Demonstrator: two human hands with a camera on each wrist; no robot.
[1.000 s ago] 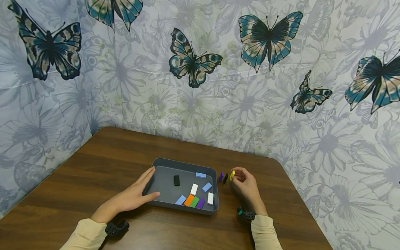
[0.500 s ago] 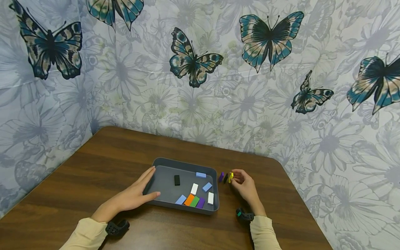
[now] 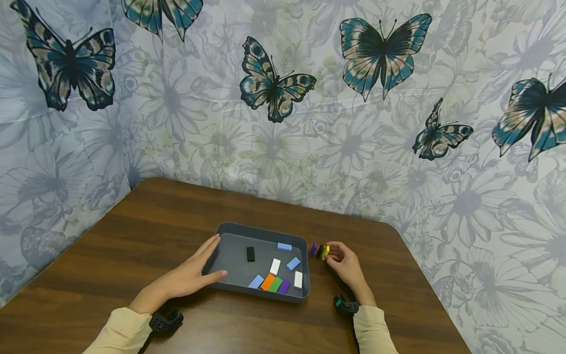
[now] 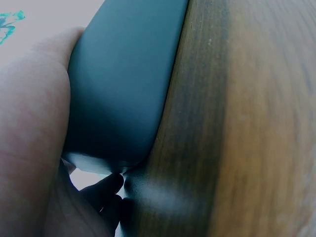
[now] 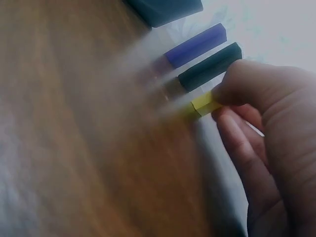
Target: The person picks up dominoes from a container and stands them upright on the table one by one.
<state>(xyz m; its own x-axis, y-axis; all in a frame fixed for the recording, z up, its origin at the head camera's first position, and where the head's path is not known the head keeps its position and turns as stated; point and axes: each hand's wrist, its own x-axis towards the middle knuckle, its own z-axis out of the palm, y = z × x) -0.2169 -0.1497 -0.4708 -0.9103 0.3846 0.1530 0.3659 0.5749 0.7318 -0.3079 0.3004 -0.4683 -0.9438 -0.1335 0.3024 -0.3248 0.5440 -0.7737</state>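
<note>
My left hand (image 3: 190, 275) rests on the left end of a shallow grey tray (image 3: 261, 229), its fingers straight along the rim and the thumb over the near left corner. To the right of the tray, my right hand (image 3: 347, 263) pinches a yellow domino-like block (image 5: 203, 104) between thumb and fingers. Beside it a black block (image 5: 210, 67) and a purple block (image 5: 196, 45) stand upright on the table in a row, the purple one nearest the tray. In the head view the yellow block sits close against the black block (image 3: 319, 251).
Inside the tray lie a black block (image 3: 250, 254), white blocks (image 3: 275, 266), light blue blocks (image 3: 284, 247), and an orange (image 3: 268, 281), a green (image 3: 275, 284) and a purple block (image 3: 284, 286). The brown wooden table (image 3: 185, 211) meets a butterfly-patterned backdrop (image 3: 274, 162).
My right hand has moved slightly left with the yellow block, bringing it closer to the black block. The left hand and the tray have stayed in place.
</note>
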